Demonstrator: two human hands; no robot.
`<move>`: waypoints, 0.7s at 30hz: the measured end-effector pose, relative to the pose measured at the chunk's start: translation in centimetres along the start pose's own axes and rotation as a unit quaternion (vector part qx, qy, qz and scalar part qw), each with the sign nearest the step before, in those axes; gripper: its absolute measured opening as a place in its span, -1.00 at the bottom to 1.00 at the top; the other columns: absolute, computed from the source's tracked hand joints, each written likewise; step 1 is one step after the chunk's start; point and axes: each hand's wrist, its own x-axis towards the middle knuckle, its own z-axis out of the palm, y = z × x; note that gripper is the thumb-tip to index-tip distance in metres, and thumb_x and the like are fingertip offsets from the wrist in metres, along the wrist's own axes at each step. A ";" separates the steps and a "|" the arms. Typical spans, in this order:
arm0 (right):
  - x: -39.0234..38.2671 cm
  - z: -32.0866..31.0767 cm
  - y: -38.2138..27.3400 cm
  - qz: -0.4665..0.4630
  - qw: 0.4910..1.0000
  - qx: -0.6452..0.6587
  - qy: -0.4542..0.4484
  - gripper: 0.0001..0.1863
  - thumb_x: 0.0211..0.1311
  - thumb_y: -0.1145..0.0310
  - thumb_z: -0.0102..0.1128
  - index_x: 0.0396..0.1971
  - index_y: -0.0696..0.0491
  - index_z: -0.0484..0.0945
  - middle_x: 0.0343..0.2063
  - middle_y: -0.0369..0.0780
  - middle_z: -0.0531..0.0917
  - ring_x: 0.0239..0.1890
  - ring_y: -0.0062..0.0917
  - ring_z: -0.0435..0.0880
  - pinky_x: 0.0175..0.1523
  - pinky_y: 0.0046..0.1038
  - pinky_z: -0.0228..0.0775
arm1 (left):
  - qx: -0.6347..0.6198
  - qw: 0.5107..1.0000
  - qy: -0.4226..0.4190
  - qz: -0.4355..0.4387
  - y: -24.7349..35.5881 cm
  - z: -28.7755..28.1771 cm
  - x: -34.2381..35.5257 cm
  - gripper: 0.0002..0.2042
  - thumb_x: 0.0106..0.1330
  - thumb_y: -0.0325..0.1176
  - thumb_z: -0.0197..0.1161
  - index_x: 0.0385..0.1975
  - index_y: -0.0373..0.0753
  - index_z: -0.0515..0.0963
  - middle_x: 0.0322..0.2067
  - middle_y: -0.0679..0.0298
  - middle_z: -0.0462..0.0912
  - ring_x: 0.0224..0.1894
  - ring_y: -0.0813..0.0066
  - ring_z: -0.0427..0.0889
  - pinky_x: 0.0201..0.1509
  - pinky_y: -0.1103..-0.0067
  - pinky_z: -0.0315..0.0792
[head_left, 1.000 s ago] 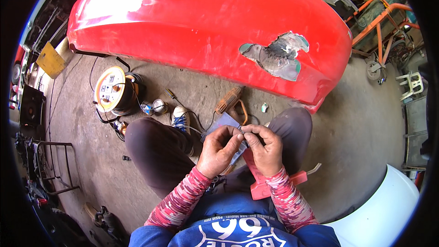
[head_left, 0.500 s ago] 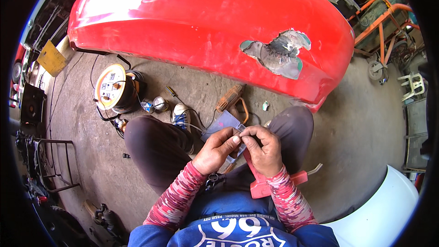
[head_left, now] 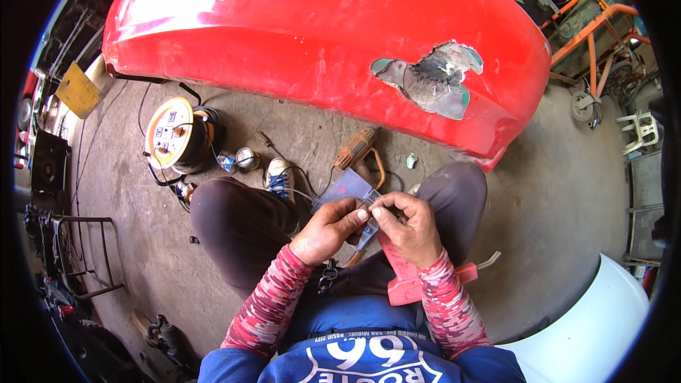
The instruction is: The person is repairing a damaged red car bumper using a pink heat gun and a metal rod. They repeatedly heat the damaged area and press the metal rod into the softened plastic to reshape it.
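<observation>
Fingertips nearly meet where my left hand [head_left: 325,230] and my right hand [head_left: 409,229] come together above my lap. Both hands are closed in a pinch; whatever they hold is too small to make out. Beneath them lies a clear plastic case [head_left: 347,186] with its lid up, partly hidden by my hands. Against my right thigh rests a red tool [head_left: 403,280] with a bent metal tip, passing under my right wrist. Ahead stands a red bumper [head_left: 312,42] with a ragged grey patch [head_left: 434,82] on its right half.
A orange-brown heat gun [head_left: 356,149] lies beyond the case. At left stand a cable reel [head_left: 170,133] and a small can [head_left: 246,158], with a screwdriver [head_left: 263,139] nearby. A white panel [head_left: 589,326] sits at lower right, and an orange metal frame [head_left: 592,46] at far right.
My hands stay together over the case with only slight finger movement. The view has shifted very slightly; nothing else has visibly moved.
</observation>
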 end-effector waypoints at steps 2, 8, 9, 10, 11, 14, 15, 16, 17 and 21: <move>0.2 0.1 0.2 -0.036 0.999 -0.024 0.007 -0.87 0.27 0.44 0.30 -0.33 0.21 0.64 -0.46 -0.26 0.69 -0.43 -0.70 0.58 -0.29 -0.55 0.44 | 0.025 1.000 -0.002 0.006 0.0 -0.3 0.0 -0.72 0.54 -0.18 0.11 -0.27 -0.30 0.50 -0.44 0.39 0.48 -0.38 0.63 0.45 -0.25 0.60 0.41; 0.1 -0.2 -0.2 0.084 0.986 0.143 0.005 -0.87 0.30 0.40 0.32 -0.34 0.17 0.65 -0.49 -0.34 0.66 -0.49 -0.77 0.52 -0.38 -0.67 0.34 | 0.108 0.985 0.078 0.106 -0.2 0.3 0.2 -0.76 0.48 -0.27 0.21 -0.24 -0.37 0.52 -0.46 0.33 0.54 -0.40 0.63 0.49 -0.30 0.59 0.44; 0.0 -0.3 -0.4 0.102 0.982 0.159 0.015 -0.87 0.30 0.39 0.31 -0.34 0.16 0.65 -0.49 -0.35 0.66 -0.51 -0.79 0.51 -0.40 -0.69 0.33 | 0.142 0.972 0.107 0.156 -0.2 0.7 0.2 -0.78 0.45 -0.30 0.24 -0.25 -0.38 0.52 -0.45 0.31 0.55 -0.39 0.61 0.51 -0.28 0.58 0.45; 0.0 -0.4 -0.6 0.120 0.977 0.176 0.024 -0.87 0.31 0.38 0.31 -0.34 0.15 0.65 -0.49 -0.35 0.66 -0.52 -0.80 0.50 -0.42 -0.70 0.31 | 0.179 0.952 0.136 0.206 -0.3 1.0 0.3 -0.79 0.43 -0.33 0.26 -0.25 -0.39 0.52 -0.44 0.28 0.57 -0.38 0.59 0.53 -0.27 0.57 0.47; 0.0 -0.5 -0.8 0.139 0.971 0.192 0.035 -0.86 0.32 0.37 0.30 -0.34 0.14 0.65 -0.49 -0.36 0.66 -0.53 -0.81 0.49 -0.44 -0.72 0.30 | 0.176 0.949 0.151 0.214 -0.3 1.3 0.2 -0.83 0.36 -0.42 0.28 -0.26 -0.42 0.53 -0.42 0.24 0.60 -0.35 0.56 0.56 -0.23 0.56 0.48; 0.0 -0.5 -1.0 0.127 0.972 0.192 0.048 -0.85 0.33 0.35 0.28 -0.33 0.13 0.65 -0.49 -0.37 0.65 -0.56 -0.83 0.47 -0.49 -0.73 0.28 | 0.155 0.951 0.151 0.221 -0.3 1.7 0.2 -0.87 0.34 -0.45 0.27 -0.27 -0.41 0.56 -0.41 0.24 0.62 -0.36 0.58 0.57 -0.25 0.58 0.48; 0.0 -0.4 -1.0 0.126 0.972 0.195 0.047 -0.85 0.33 0.35 0.28 -0.33 0.14 0.65 -0.49 -0.37 0.65 -0.56 -0.83 0.47 -0.49 -0.73 0.29 | 0.152 0.954 0.150 0.210 -0.3 1.8 0.2 -0.87 0.33 -0.45 0.27 -0.27 -0.41 0.56 -0.42 0.23 0.63 -0.36 0.59 0.58 -0.26 0.58 0.48; 0.0 -0.3 -1.0 0.124 0.971 0.197 0.047 -0.85 0.33 0.35 0.27 -0.32 0.14 0.65 -0.49 -0.37 0.65 -0.56 -0.83 0.48 -0.48 -0.73 0.29 | 0.148 0.957 0.148 0.200 -0.3 1.9 0.2 -0.87 0.33 -0.45 0.27 -0.27 -0.42 0.57 -0.42 0.23 0.63 -0.37 0.60 0.58 -0.27 0.59 0.48; 0.0 -0.3 -0.9 0.126 0.971 0.196 0.049 -0.85 0.34 0.35 0.27 -0.32 0.14 0.65 -0.49 -0.37 0.65 -0.56 -0.82 0.48 -0.48 -0.72 0.29 | 0.149 0.960 0.148 0.185 -0.3 2.0 0.2 -0.86 0.32 -0.45 0.27 -0.27 -0.42 0.57 -0.43 0.23 0.64 -0.37 0.60 0.58 -0.28 0.59 0.48; 0.1 -0.5 -0.7 0.117 0.974 0.192 0.033 -0.85 0.34 0.36 0.26 -0.32 0.14 0.64 -0.49 -0.36 0.66 -0.55 -0.82 0.49 -0.46 -0.71 0.31 | 0.144 0.962 0.158 0.170 -0.5 2.0 0.3 -0.86 0.30 -0.44 0.29 -0.29 -0.41 0.58 -0.45 0.24 0.65 -0.39 0.62 0.59 -0.29 0.59 0.48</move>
